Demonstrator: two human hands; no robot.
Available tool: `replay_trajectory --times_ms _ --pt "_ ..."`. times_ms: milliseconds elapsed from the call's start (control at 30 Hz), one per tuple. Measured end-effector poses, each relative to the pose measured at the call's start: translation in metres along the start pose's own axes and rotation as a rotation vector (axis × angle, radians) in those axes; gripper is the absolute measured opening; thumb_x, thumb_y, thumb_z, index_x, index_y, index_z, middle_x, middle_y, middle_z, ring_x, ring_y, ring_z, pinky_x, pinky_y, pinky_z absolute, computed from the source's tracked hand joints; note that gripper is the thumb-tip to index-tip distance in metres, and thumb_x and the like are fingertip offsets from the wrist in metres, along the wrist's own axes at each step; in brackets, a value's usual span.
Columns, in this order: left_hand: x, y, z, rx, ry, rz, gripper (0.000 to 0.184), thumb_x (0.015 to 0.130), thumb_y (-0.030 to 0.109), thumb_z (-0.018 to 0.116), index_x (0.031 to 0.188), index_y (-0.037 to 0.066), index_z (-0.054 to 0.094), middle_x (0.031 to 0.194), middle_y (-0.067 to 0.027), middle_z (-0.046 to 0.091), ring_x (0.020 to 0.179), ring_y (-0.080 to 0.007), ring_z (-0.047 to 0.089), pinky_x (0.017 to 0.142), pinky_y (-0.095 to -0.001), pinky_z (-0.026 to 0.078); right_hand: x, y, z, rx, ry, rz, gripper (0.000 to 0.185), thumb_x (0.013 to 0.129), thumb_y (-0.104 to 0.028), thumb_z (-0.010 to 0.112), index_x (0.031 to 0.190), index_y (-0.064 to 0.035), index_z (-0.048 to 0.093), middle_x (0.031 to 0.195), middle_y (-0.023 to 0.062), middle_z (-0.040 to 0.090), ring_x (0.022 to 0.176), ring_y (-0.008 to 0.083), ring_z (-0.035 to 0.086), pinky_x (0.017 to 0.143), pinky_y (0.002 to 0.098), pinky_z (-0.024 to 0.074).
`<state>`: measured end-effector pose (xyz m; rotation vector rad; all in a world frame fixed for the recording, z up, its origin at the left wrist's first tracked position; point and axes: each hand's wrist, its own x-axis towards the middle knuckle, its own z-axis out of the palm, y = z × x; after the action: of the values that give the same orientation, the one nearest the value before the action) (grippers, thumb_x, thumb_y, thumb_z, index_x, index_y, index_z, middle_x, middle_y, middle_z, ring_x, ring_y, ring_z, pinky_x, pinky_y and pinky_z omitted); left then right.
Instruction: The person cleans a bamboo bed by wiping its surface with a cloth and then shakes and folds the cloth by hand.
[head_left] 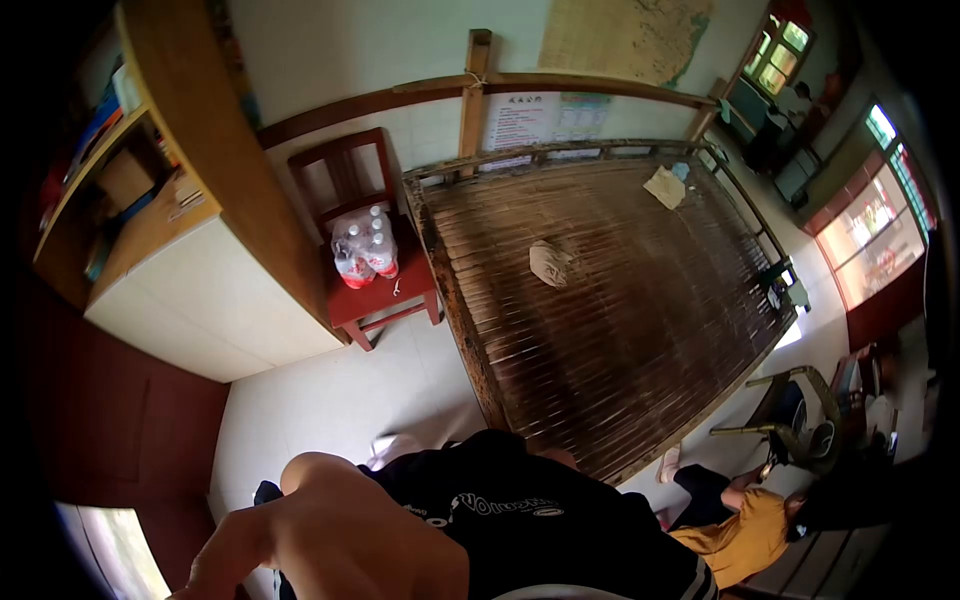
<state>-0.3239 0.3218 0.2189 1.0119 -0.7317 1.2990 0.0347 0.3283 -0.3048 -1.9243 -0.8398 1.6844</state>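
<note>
Close to the camera at the lower left is my left hand [340, 530], its bare skin large in view. Its fingers run out of the picture or are hidden, so I cannot make out anything held in it. My right hand does not show. Beside my left hand is the black shirt [530, 510] with white lettering that I wear. Beyond my body stands a large platform of bamboo slats [610, 340] in a wooden frame. A crumpled pale cloth or bag [549, 263] lies on it, with a flat tan piece [665, 188] farther back.
A red wooden chair [375, 290] holds several plastic-wrapped bottles [366, 246]. A wooden shelf unit [190, 150] stands left. At lower right sits a person in a yellow top [745, 540], near a metal-framed chair [810, 410]. Another person [785, 115] is at the far back.
</note>
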Motion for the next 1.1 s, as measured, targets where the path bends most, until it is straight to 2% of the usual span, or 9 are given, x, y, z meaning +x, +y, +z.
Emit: replay_trajectory --times_ms 167,233,433,500,600,733,833,967,1100 --pt "0.038 0.007 -0.068 -0.134 0.083 -0.174 0.037 0.084 0.015 0.061 0.12 0.008 0.054 0.085 -0.0083 0.063 0.047 -0.0137 0.051 0.037 -0.0227 0.033 0.048 -0.044 0.067 0.245 0.004 -0.017 0.019 0.085 -0.021 0.056 0.087 -0.0027 0.062 0.071 0.0075 0.061 0.059 0.0179 0.058 0.051 0.0304 0.0453" --pt "0.053 0.015 -0.117 -0.326 -0.296 -0.452 0.03 0.09 0.028 0.055 0.112 0.008 0.057 0.081 -0.0101 0.061 0.05 -0.0152 0.053 0.04 -0.0225 0.035 0.064 -0.053 0.081 0.337 0.037 -0.009 0.019 0.085 -0.018 0.056 0.092 -0.0002 0.062 0.072 0.0096 0.062 0.064 0.0192 0.059 0.057 0.0313 0.048" --pt "0.075 0.021 -0.242 -0.147 -0.597 -0.386 0.037 0.091 0.04 0.051 0.11 0.009 0.057 0.087 -0.0132 0.061 0.075 -0.021 0.062 0.053 -0.0256 0.044 0.118 -0.077 0.132 0.638 -0.134 -0.01 0.022 0.083 -0.022 0.057 0.085 -0.0008 0.064 0.076 0.0084 0.062 0.068 0.0172 0.059 0.057 0.0306 0.0459" --pt "0.063 0.027 -0.294 -0.204 -0.76 -0.417 0.04 0.086 0.048 0.055 0.078 0.009 0.056 0.068 -0.0053 0.054 0.059 -0.0192 0.054 0.048 -0.0319 0.039 0.139 -0.102 0.147 0.255 0.155 0.061 0.023 0.082 -0.021 0.057 0.088 -0.0002 0.065 0.084 0.0134 0.065 0.078 0.0241 0.062 0.068 0.0344 0.0481" --pt "0.102 -0.004 -0.387 -0.295 -0.732 -0.577 0.037 0.09 0.037 0.052 0.072 0.006 0.059 0.061 -0.0068 0.053 0.05 -0.0209 0.049 0.045 -0.0339 0.035 0.16 -0.145 0.149 -0.019 0.353 -0.123 0.023 0.08 -0.02 0.057 0.093 -0.0027 0.065 0.083 0.0129 0.064 0.082 0.027 0.062 0.074 0.0352 0.0482" --pt "-0.012 -0.065 -0.579 0.062 0.368 -1.054 0.041 0.087 0.035 0.059 0.109 0.001 0.055 0.08 -0.0033 0.056 0.069 -0.0116 0.053 0.062 -0.0258 0.039 0.231 -0.219 0.124 -0.195 0.556 -0.129 0.026 0.076 -0.016 0.056 0.098 -0.0041 0.064 0.112 0.0191 0.058 0.11 0.0354 0.051 0.094 0.0404 0.0412" --pt "-0.089 -0.156 -0.662 0.615 0.566 -1.339 0.034 0.086 0.023 0.061 0.113 0.004 0.055 0.094 -0.004 0.056 0.085 -0.0117 0.052 0.077 -0.0248 0.042 0.301 -0.23 0.095 -0.297 0.893 -0.223 0.039 0.078 -0.013 0.056 0.116 -0.0072 0.056 0.131 0.0236 0.043 0.121 0.0388 0.042 0.099 0.0434 0.0361" --pt "-0.194 -0.252 -0.735 1.392 0.133 -1.174 0.054 0.074 0.04 0.071 0.115 0.009 0.055 0.108 -0.0108 0.053 0.102 -0.0269 0.048 0.093 -0.0388 0.036 0.368 -0.267 0.023 -0.304 1.242 -0.348 0.04 0.086 -0.007 0.049 0.126 -0.0063 0.05 0.139 0.0206 0.036 0.128 0.0379 0.035 0.105 0.0431 0.0312" --pt "-0.221 -0.297 -0.759 1.788 -0.206 -1.178 0.048 0.07 0.038 0.073 0.109 0.014 0.057 0.103 -0.0083 0.052 0.1 -0.0264 0.047 0.089 -0.0409 0.035 0.406 -0.282 0.017 -0.649 1.084 0.223 0.056 0.093 -0.024 0.037 0.145 -0.0144 0.02 0.152 0.0107 0.012 0.14 0.0273 0.011 0.113 0.0421 0.0083"
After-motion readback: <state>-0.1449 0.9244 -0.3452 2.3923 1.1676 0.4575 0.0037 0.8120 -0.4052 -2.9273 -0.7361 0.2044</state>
